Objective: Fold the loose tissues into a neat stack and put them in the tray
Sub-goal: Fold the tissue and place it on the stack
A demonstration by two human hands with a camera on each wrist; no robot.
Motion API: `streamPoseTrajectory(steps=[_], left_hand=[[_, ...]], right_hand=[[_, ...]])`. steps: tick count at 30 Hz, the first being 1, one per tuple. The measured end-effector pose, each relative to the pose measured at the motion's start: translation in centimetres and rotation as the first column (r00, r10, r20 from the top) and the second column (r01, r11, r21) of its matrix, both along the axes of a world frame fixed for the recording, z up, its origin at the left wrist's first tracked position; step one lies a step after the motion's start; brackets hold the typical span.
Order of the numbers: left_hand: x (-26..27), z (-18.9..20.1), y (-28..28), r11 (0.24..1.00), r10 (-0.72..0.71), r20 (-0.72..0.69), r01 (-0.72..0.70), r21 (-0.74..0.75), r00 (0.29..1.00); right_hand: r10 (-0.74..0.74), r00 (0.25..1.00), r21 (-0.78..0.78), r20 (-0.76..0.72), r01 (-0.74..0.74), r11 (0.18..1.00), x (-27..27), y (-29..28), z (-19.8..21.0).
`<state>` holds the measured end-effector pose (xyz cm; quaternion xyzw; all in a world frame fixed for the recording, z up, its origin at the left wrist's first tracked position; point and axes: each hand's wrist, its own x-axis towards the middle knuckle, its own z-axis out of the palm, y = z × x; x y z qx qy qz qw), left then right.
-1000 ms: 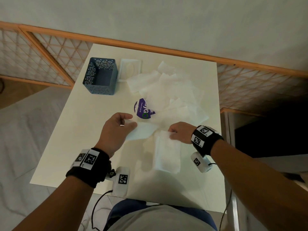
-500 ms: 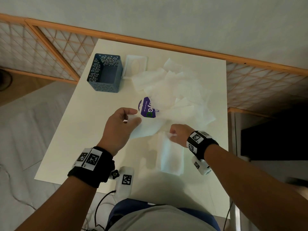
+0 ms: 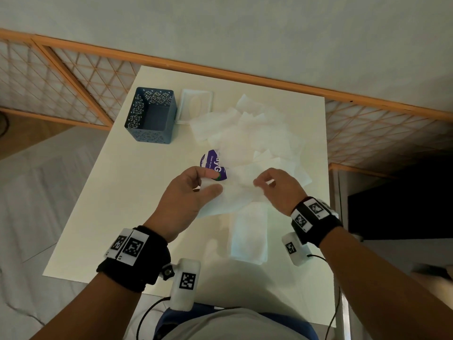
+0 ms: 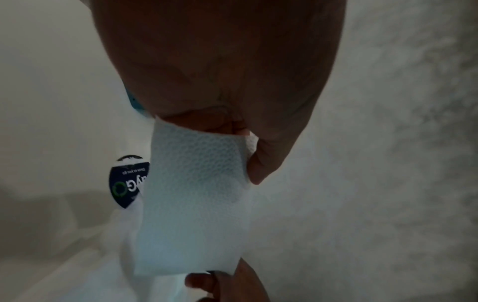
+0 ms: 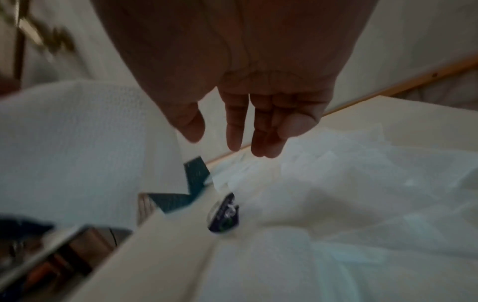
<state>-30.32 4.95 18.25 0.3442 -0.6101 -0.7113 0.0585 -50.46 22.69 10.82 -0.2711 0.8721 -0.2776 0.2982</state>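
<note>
1. The left hand [image 3: 182, 196] pinches one edge of a white tissue [image 3: 228, 197] between thumb and curled fingers [image 4: 232, 122]; the left wrist view shows the sheet hanging from that pinch, its embossed face toward the camera.
2. The right hand [image 3: 278, 186] hovers at the opposite edge of the same tissue. In the right wrist view its fingers [image 5: 234, 126] hang straight and slightly apart, thumb separate, with nothing clamped between them; whether a fingertip touches the sheet I cannot tell.
3. Between the two hands the held tissue sags, its lower part lying on the tabletop [image 3: 117, 204].
4. Just nearer the person than the right fingers, a folded tissue stack [image 3: 248, 238] lies flat on the tabletop, long and narrow.
5. Just beyond the left fingers lies a purple wrapper [image 3: 213, 164] with white lettering, partly under tissue.
6. Farther beyond both hands spreads the pile of loose tissues [image 3: 257, 133], overlapping one another.
7. Well beyond the left fingers and off to their left stands the blue perforated tray [image 3: 150, 116], upright, its inside showing no tissues.
8. Touching the tray's right side lies a white rectangular lid [image 3: 197, 104], flat, with one corner under the loose tissues.
</note>
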Motion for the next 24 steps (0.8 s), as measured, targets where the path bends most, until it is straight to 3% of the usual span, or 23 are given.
streamPoseTrajectory(steps=[2, 5, 13, 20, 24], left_hand=[[-0.3, 0.8, 0.5, 0.997, -0.029, -0.058, 0.032, 0.066, 0.998], [-0.8, 1.7, 0.9, 0.994, -0.044, -0.117, 0.056, 0.096, 0.992], [-2.6, 2.4, 1.4, 0.999, -0.014, -0.166, 0.02, 0.032, 0.986], [-2.4, 2.8, 1.2, 0.992, 0.032, -0.178, -0.053, -0.115, 0.984], [-1.7, 3.0, 0.6, 0.972, -0.01, -0.21, -0.04, -0.233, 0.978]], right_hand=[[-0.119, 0.968, -0.187, 0.222, 0.162, 0.969, 0.3, 0.3, 2.5], [-0.154, 0.876, -0.294, 0.456, 0.312, 0.904, 0.8, 1.1, 5.5], [-0.089, 0.874, -0.476, 0.478, 0.343, 0.81, 1.8, 3.3, 8.9], [-0.024, 0.879, -0.547, 0.476, 0.318, 0.774, 2.9, 4.1, 10.1], [-0.006, 0.904, -0.593, 0.427, 0.285, 0.753, 3.1, 4.3, 10.5]])
